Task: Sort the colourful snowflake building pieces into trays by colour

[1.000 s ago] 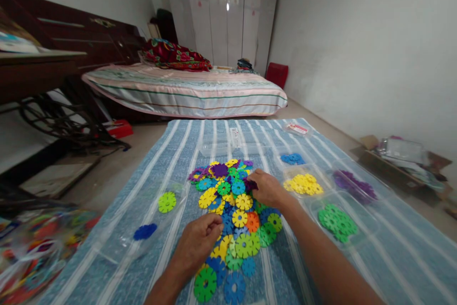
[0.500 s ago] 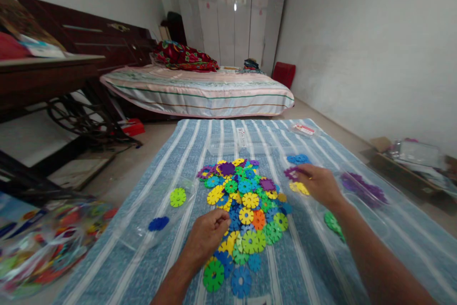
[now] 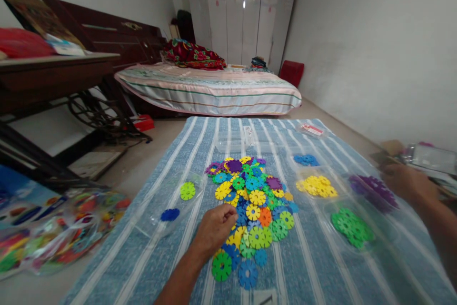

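A heap of colourful notched plastic discs (image 3: 257, 197) lies mid-table. My left hand (image 3: 218, 225) is at the heap's left edge, its fingers curled closed with no disc showing in them. Far to the right, my right hand (image 3: 409, 182) is blurred just beyond a clear tray of purple discs (image 3: 373, 191); its fingers are smeared, so a disc in them cannot be made out. Other clear trays nearby hold yellow discs (image 3: 317, 186), green discs (image 3: 352, 227) and blue discs (image 3: 306, 160).
On the left a clear tray (image 3: 152, 233) holds a lime disc (image 3: 187, 191) and a dark blue disc (image 3: 170, 214). A clear container (image 3: 232, 141) and a labelled lid (image 3: 312, 130) lie at the far end of the striped cloth (image 3: 135, 271). Bagged toys (image 3: 82, 229) are at left.
My right hand has swung right, from over the yellow discs with a purple disc in its fingers to beyond the purple tray. My left hand stays by the heap. The view has shifted slightly.
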Demonstrator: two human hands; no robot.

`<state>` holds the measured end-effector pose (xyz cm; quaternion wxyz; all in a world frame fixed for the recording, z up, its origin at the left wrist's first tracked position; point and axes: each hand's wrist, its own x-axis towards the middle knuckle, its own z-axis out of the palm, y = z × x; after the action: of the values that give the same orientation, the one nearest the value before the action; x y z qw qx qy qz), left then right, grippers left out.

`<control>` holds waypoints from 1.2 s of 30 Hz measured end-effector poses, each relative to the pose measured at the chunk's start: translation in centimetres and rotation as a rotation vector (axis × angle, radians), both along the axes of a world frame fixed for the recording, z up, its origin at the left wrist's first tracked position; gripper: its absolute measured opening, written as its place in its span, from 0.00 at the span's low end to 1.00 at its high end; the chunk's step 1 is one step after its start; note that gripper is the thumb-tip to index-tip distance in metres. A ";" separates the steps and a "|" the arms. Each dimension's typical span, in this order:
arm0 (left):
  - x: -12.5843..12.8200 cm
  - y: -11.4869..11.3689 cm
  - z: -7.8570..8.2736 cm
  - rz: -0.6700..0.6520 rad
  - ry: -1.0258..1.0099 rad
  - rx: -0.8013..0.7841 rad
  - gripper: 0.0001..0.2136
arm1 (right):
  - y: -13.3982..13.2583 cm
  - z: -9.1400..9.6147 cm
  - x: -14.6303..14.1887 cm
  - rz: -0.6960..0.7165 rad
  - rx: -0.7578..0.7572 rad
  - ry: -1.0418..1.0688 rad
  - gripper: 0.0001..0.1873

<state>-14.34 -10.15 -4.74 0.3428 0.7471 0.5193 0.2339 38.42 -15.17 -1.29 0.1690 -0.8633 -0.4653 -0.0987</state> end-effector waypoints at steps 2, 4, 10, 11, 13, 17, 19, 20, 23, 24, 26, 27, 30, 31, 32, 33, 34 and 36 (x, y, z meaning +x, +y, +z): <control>0.1 -0.1 0.0 0.020 -0.011 0.023 0.11 | 0.0 0.5 -1.9 -0.141 -0.131 -0.056 0.19; 0.2 -0.3 0.0 0.043 -0.021 0.048 0.11 | 0.3 1.2 -4.7 -0.100 -0.144 -0.092 0.22; 0.2 -0.4 -0.3 0.138 -0.047 0.108 0.12 | 2.7 1.7 -16.0 0.378 -0.033 0.040 0.18; 0.1 -0.4 -0.4 0.158 -0.048 0.118 0.12 | 3.2 1.4 -17.9 0.438 -0.043 0.057 0.17; 0.0 -0.2 -0.6 0.204 -0.055 0.139 0.12 | 4.1 0.8 -21.3 0.556 -0.073 0.085 0.15; -0.4 0.1 -1.3 0.301 -0.088 0.182 0.12 | 5.6 -0.1 -26.3 0.708 -0.202 0.142 0.16; -0.6 0.4 -1.7 0.337 -0.096 0.216 0.12 | 6.2 -0.2 -27.7 0.689 -0.269 0.134 0.16; -0.7 0.5 -2.0 0.352 -0.095 0.232 0.12 | 6.4 -0.3 -28.2 0.664 -0.303 0.127 0.16; -1.0 0.9 -2.4 0.383 -0.073 0.272 0.12 | 7.0 -0.4 -28.9 0.614 -0.390 0.124 0.16; -1.0 1.0 -2.5 0.386 -0.063 0.286 0.12 | 7.1 -0.6 -29.0 0.610 -0.404 0.128 0.15; -1.1 1.1 -2.5 0.377 -0.051 0.316 0.11 | 7.3 -0.9 -29.2 0.616 -0.409 0.131 0.13; -1.1 1.1 -2.5 0.371 -0.048 0.330 0.11 | 7.3 -1.1 -29.3 0.619 -0.404 0.129 0.12; -1.2 1.2 -2.4 0.351 -0.032 0.340 0.10 | 7.0 -1.4 -29.5 0.635 -0.355 0.136 0.13; -1.2 1.2 -2.3 0.347 -0.024 0.336 0.10 | 6.8 -1.4 -29.6 0.647 -0.313 0.152 0.13; -1.2 1.2 -2.3 0.345 -0.016 0.330 0.10 | 6.6 -1.4 -29.5 0.663 -0.259 0.173 0.13; -1.2 1.3 -2.3 0.344 -0.011 0.322 0.10 | 6.2 -1.2 -29.4 0.678 -0.204 0.196 0.14; -1.2 1.3 -2.2 0.345 -0.008 0.314 0.10 | 5.8 -1.0 -29.1 0.690 -0.158 0.216 0.14; -1.3 1.4 -2.2 0.352 -0.010 0.300 0.10 | 4.9 -0.5 -28.1 0.699 -0.070 0.235 0.13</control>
<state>-15.61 -8.77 -6.96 0.1843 0.6863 0.5994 0.3686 10.35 -10.24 -1.81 0.2153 -0.6628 -0.7126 0.0806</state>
